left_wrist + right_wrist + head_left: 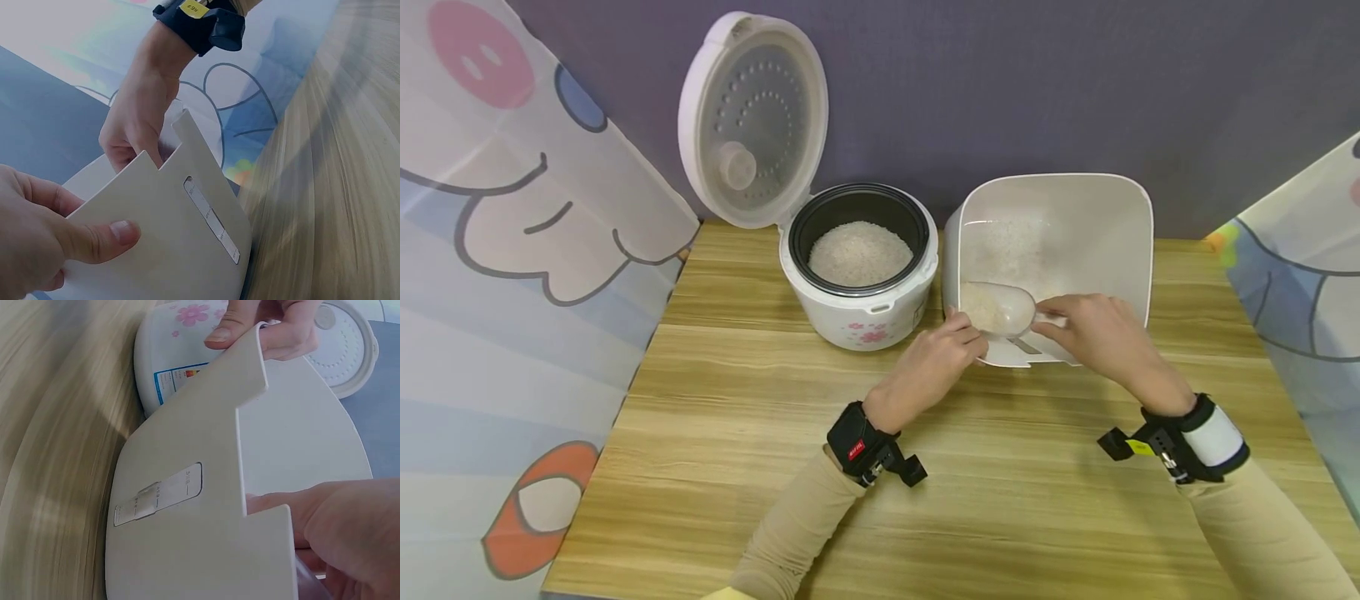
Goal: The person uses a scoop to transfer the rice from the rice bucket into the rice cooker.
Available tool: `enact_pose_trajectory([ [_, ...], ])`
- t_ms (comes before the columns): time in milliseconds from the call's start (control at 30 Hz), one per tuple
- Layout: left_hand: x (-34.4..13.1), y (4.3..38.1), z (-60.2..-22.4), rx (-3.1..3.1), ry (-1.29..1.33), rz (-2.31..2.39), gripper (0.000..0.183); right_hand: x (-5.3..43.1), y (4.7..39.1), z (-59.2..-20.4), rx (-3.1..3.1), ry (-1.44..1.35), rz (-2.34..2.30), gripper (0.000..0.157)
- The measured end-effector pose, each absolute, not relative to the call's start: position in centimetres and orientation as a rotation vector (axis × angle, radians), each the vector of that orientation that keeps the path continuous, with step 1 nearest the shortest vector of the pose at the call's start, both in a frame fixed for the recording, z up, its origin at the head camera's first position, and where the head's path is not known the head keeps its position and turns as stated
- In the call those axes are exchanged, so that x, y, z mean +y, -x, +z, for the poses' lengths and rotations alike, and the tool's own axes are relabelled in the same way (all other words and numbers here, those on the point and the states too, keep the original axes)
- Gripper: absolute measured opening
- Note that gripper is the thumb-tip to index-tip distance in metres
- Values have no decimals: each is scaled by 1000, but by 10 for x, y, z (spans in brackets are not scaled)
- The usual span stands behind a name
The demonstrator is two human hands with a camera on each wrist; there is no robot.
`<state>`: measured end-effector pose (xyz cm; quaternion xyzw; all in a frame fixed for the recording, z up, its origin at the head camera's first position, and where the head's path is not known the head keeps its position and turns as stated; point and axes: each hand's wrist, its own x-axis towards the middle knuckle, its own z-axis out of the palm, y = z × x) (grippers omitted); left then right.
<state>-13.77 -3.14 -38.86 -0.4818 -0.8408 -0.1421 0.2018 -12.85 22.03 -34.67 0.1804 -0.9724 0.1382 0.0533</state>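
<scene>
A white rice bin [1060, 200] stands on the table with its open top toward me and some rice inside. My left hand [934, 367] pinches the bin's near left rim, the thumb lying on the outer wall [156, 250] in the left wrist view. By its handle, my right hand [1097, 337] grips a clear scoop [1017, 310] inside the bin. Rice [982, 307] lies in the scoop. In the right wrist view the bin's front wall [187, 550] hides most of the scoop; the right hand [350, 531] reaches behind it.
Left of the bin is a white rice cooker [842, 321] with its lid [760, 117] raised. White rice [861, 254] fills part of its dark inner pot [820, 207]. The wooden table [737, 400] meets a grey wall [1000, 83] behind, and cartoon-printed sheets [490, 333] hang at both sides.
</scene>
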Motion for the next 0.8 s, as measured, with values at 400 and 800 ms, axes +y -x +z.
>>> enact_pose_trajectory([
  [400, -31, 138, -386, -2353, 1323, -419, 13, 230, 123, -339, -2849, -504, 527, 28],
  [800, -30, 140, -385, -2355, 1312, -383, 13, 239, 119, -334, -2834, -441, 587, 29],
])
